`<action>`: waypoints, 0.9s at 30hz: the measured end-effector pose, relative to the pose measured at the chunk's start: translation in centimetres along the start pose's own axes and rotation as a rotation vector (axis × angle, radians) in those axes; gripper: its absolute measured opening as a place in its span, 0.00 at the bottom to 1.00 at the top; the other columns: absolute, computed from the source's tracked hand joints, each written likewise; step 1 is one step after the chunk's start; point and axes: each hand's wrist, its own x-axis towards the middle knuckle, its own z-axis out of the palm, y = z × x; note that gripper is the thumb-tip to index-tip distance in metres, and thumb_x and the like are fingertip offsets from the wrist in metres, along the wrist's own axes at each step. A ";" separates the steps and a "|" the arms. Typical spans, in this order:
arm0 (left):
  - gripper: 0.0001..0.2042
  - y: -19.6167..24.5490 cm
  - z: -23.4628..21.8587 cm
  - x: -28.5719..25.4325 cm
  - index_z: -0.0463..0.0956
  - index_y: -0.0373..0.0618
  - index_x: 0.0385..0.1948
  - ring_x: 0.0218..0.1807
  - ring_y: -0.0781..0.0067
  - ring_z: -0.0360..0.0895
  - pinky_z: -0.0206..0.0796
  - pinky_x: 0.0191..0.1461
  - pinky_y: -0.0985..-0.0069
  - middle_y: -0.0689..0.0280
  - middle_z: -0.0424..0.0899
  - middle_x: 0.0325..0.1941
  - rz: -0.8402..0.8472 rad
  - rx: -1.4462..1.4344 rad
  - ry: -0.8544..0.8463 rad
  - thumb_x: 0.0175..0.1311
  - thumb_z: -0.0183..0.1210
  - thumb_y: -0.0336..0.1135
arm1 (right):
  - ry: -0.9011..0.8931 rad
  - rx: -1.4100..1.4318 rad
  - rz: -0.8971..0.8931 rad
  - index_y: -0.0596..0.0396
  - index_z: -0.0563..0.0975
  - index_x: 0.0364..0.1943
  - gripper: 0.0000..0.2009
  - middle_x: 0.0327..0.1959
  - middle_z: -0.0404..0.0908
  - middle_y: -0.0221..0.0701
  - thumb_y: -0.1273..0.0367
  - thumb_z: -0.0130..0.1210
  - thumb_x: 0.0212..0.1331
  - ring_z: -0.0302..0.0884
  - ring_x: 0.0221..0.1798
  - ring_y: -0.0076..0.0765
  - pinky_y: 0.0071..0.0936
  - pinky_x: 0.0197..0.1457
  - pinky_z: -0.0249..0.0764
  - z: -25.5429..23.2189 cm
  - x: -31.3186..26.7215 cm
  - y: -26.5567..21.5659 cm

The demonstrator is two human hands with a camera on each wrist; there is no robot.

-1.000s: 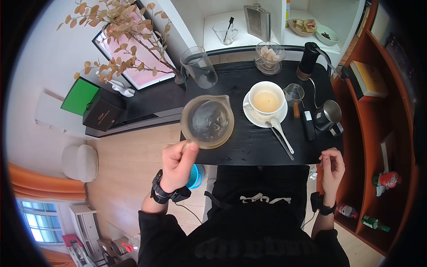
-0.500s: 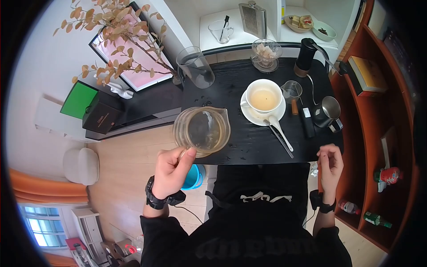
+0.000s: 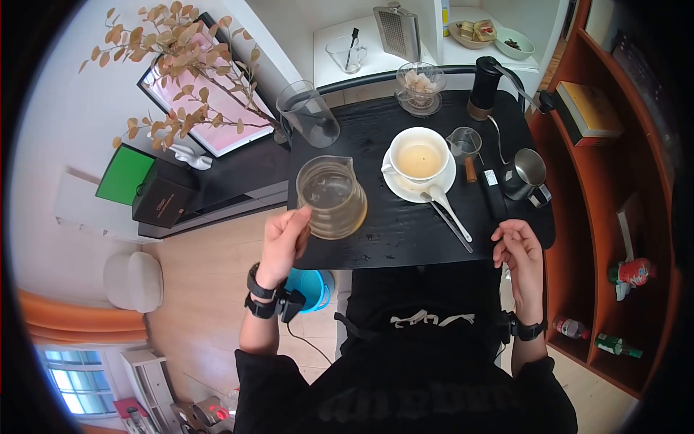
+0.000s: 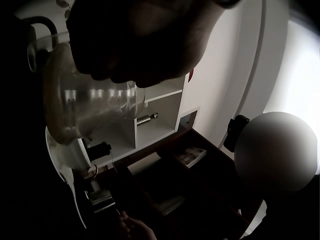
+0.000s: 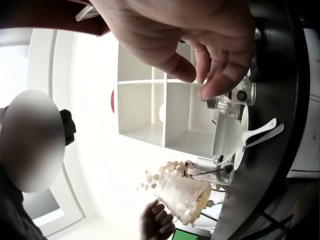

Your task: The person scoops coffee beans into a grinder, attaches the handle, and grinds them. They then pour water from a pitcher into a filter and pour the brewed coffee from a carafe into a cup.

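Observation:
My left hand [image 3: 285, 242] grips a ribbed clear glass pitcher [image 3: 332, 206] by its handle side, fingers curled; the handle is mostly hidden behind them. Pale yellowish liquid shows low in the pitcher, which overlaps the left front of the black table in the head view. In the right wrist view the pitcher [image 5: 182, 197] stands above the table's level. My right hand [image 3: 520, 249] hovers by the right front edge, fingers loosely bent, holding nothing. Between the hands a white cup [image 3: 419, 153] of pale liquid sits on a saucer [image 3: 444, 181] with a white spoon [image 3: 455, 217].
On the black table [image 3: 405, 246] are a tall glass cylinder [image 3: 311, 116], a glass dripper with a used filter [image 3: 421, 87], a black hand grinder [image 3: 483, 90], a small wooden-handled glass [image 3: 465, 141] and a steel jug [image 3: 524, 173]. A blue bucket [image 3: 311, 289] stands below left.
The pitcher has turned from its opening facing the camera to showing more of its side, after first dipping toward me. My right hand has shifted a little left and its fingers have spread slightly.

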 end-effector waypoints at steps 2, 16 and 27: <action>0.23 1.1 -0.2 1.6 0.64 0.50 0.14 0.13 0.91 0.53 0.42 0.16 0.84 0.80 0.61 0.12 -0.033 0.133 -0.041 0.75 0.53 0.44 | -0.004 -0.006 0.007 0.56 0.75 0.48 0.08 0.39 0.80 0.30 0.74 0.48 0.69 0.75 0.31 0.18 0.15 0.32 0.70 0.0 -0.4 -0.1; 0.23 10.1 3.6 12.4 0.67 0.51 0.12 0.13 0.90 0.48 0.38 0.15 0.81 0.81 0.59 0.11 -0.248 0.650 -0.437 0.71 0.57 0.48 | 0.003 -0.061 0.004 0.56 0.77 0.43 0.05 0.35 0.81 0.28 0.73 0.51 0.69 0.77 0.31 0.18 0.15 0.32 0.71 -0.7 -2.2 -0.1; 0.26 11.6 6.0 15.6 0.65 0.53 0.09 0.11 0.88 0.47 0.37 0.14 0.80 0.81 0.56 0.09 -0.287 0.886 -0.593 0.70 0.56 0.50 | -0.012 -0.084 0.002 0.55 0.78 0.42 0.05 0.34 0.81 0.26 0.73 0.50 0.70 0.76 0.31 0.16 0.15 0.33 0.71 -1.4 -2.5 0.3</action>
